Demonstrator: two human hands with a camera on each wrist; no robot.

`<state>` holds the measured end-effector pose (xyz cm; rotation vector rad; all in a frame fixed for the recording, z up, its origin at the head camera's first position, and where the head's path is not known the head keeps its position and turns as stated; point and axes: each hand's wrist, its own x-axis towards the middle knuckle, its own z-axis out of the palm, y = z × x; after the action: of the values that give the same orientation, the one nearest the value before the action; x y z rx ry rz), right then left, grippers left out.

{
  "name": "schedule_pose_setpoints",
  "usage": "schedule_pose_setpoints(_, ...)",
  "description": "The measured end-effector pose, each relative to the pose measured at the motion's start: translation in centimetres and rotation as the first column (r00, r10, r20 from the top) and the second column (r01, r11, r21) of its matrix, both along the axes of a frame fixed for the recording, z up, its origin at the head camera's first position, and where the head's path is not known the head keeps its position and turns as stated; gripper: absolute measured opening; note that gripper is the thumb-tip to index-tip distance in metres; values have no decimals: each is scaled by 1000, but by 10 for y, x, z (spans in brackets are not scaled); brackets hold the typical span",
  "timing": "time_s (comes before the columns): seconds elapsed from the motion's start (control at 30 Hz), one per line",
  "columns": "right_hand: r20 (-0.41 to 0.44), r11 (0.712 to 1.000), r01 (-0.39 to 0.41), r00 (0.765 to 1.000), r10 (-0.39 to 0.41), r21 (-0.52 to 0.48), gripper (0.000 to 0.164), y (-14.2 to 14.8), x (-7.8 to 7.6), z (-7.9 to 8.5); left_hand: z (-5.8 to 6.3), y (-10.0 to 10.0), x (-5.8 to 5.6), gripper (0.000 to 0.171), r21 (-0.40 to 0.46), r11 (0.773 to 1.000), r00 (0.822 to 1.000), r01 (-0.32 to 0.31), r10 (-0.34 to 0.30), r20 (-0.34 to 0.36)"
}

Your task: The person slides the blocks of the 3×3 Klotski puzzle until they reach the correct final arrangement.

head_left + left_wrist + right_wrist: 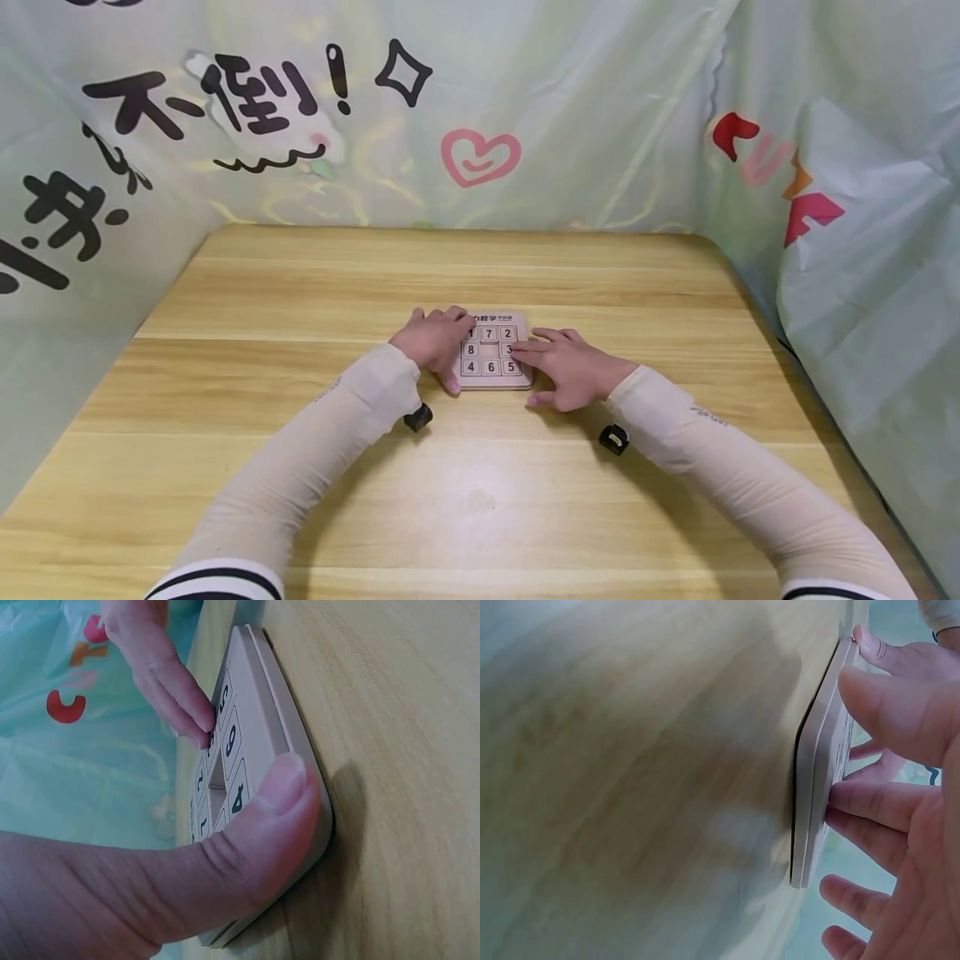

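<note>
A pale pink sliding number puzzle [491, 385] lies flat on the wooden table. Its rows read 1 7 2, then 8, a gap and 3, then 4 6 5; the gap is in the centre. My left hand [437, 340] holds the puzzle at its left side, fingers over the far left part. In the left wrist view its thumb [281, 795] presses the near left corner. From the right, my right hand [573, 367] reaches in with fairly straight fingers, two fingertips touching the 3 tile [507, 350]. Its thumb is off the puzzle, near the right corner.
The light wooden table [480, 500] spreads around the puzzle. Printed curtains [585, 100] hang behind and along both sides of it. A small black device sits under each wrist, the left one [418, 417] and the right one [614, 439].
</note>
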<state>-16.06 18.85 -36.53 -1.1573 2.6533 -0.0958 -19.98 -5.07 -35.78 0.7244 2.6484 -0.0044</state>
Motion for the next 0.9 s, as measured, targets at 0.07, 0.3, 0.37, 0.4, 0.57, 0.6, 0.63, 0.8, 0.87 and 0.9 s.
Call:
schedule_pose_setpoints(0.07,2,1000,2,1000,-2,4,74,0,-1,1,1,0,0,118,-5,1000,1000,-1,1,-4)
schedule_pose_setpoints(0.3,5,1000,5,1000,-5,11,75,-1,-1,2,1,0,-1,119,-2,1000,1000,-4,4,4)
schedule_pose_setpoints(0.37,0,1000,5,1000,-5,2,77,-1,-2,2,1,0,-1,119,1,1000,1000,-4,4,5)
schedule_pose_setpoints(0.4,-5,1000,3,1000,-3,-5,79,-2,-2,1,0,-1,-1,119,2,1000,1000,-5,5,4)
schedule_pose_setpoints(0.57,-33,1000,-9,999,8,-16,84,-10,-7,0,1,-2,0,120,-5,1000,1000,-11,11,-9)
schedule_pose_setpoints(0.6,-38,1000,-12,999,11,-13,84,-12,-8,0,1,-2,0,120,-6,1000,1000,-12,12,-9)
schedule_pose_setpoints(0.63,-43,1000,-15,999,14,-8,84,-14,-10,0,1,-2,0,120,-6,1000,1000,-13,13,-9)
schedule_pose_setpoints(0.8,-52,1000,-15,999,15,8,84,-24,-16,0,2,-2,1,119,0,1000,1000,-15,15,-4)
schedule_pose_setpoints(0.87,-47,1000,-13,999,13,17,84,-26,-18,-1,2,-1,2,118,4,1000,1000,-11,11,-5)
schedule_pose_setpoints(0.9,-46,1000,-13,999,14,25,84,-27,-19,-1,2,-1,2,117,6,1000,1000,-11,11,-5)
